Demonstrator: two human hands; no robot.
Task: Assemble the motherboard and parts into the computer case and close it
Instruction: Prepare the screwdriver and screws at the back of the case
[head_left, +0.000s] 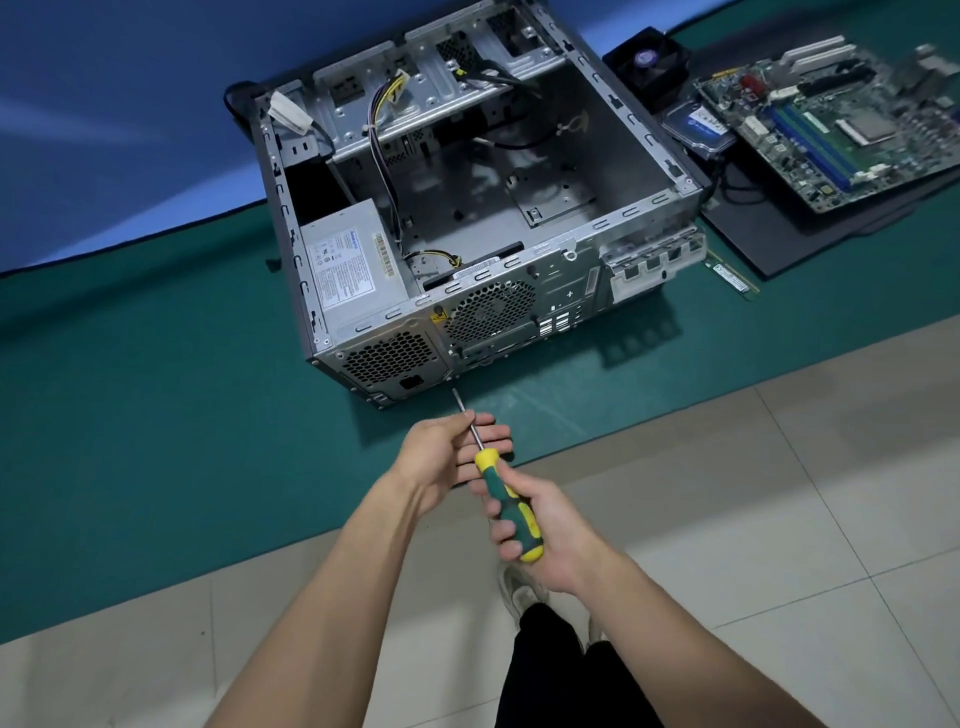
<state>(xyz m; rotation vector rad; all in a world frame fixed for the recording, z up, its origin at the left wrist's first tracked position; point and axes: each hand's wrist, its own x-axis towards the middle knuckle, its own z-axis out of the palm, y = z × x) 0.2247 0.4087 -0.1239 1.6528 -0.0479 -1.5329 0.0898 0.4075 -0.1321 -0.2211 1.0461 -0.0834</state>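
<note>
**Screwdriver set to the rear panel of an open computer case**

The computer case (467, 208) lies on its side on a green mat (156, 338), open side up, with the power supply (353, 265) seated in its near left corner and loose cables inside. The right hand (540, 535) is wrapped round the green-and-yellow handle of a screwdriver (506, 499); the left hand (447, 452) cradles the bare shaft on loosely curled fingers, steadying it. The tip meets the rear panel just beside the power-supply grille. The motherboard (841, 124) lies well apart, to the right of the case on a dark sheet (769, 234), near a hard drive (698, 130) and a cooler fan (649, 57); a memory stick (730, 278) rests on the mat. The board is probably stiff but fragile, light, and best lifted by its bare edges with both hands, clear of socket and slots. The sheet-metal case looks heavy, with sharp rims.
</note>
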